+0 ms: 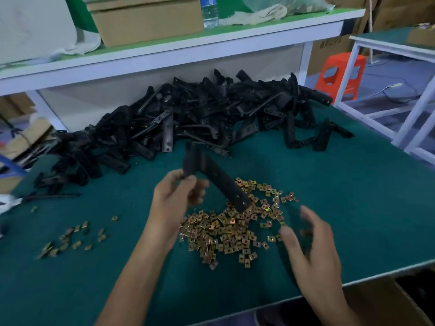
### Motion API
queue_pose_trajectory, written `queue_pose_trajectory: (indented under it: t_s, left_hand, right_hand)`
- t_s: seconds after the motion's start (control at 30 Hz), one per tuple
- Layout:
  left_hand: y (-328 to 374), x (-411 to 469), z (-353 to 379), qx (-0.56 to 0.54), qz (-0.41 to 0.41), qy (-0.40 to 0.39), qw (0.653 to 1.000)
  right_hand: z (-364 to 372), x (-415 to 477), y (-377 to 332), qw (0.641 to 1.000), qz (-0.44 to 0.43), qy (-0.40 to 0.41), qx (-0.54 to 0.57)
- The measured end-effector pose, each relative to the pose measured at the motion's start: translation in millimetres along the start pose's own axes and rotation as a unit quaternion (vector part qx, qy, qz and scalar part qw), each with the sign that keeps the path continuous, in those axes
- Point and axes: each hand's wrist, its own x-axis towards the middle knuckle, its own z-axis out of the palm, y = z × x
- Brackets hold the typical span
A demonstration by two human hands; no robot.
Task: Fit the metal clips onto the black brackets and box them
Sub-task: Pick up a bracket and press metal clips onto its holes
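Gripping a black bracket (224, 184) by its top in the left hand (179, 192), lower tip among the metal clips (226, 234) just past the fingertips of the right hand (313, 252), blurred but seemingly spread and empty; could scatter clips if swept sideways.

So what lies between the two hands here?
Head view: the pile of metal clips on the green mat, the left hand holding a black bracket over it.
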Motion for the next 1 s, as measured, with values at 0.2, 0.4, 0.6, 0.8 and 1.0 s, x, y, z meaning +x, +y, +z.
queue_pose_trajectory:
  t_s: [0.2, 0.4, 0.6, 0.8, 1.0]
  left_hand:
    - [-26, -74, 49, -0.013, -0.053, -0.171, 0.984]
    - [-47, -15, 37, 0.311, 0.045, -0.094, 0.945]
    - [-69, 58, 42, 0.505, 0.079, -0.078, 0.856]
    - [-73, 76, 52, 0.524, -0.043, -0.116, 0.843]
    - [-68, 60, 38, 0.437, 0.016, -0.115, 0.892]
  right_hand:
    - [8, -5, -11, 0.989, 0.055, -0.068, 0.12]
    - [9, 2, -2, 0.983, 0.097, -0.012, 0.157]
    - [12, 0, 0, 0.989, 0.08, -0.003, 0.124]
    - [10, -1, 0, 0.991, 0.091, -0.025, 0.096]
    - [11, -2, -2, 0.993, 0.087, -0.041, 0.075]
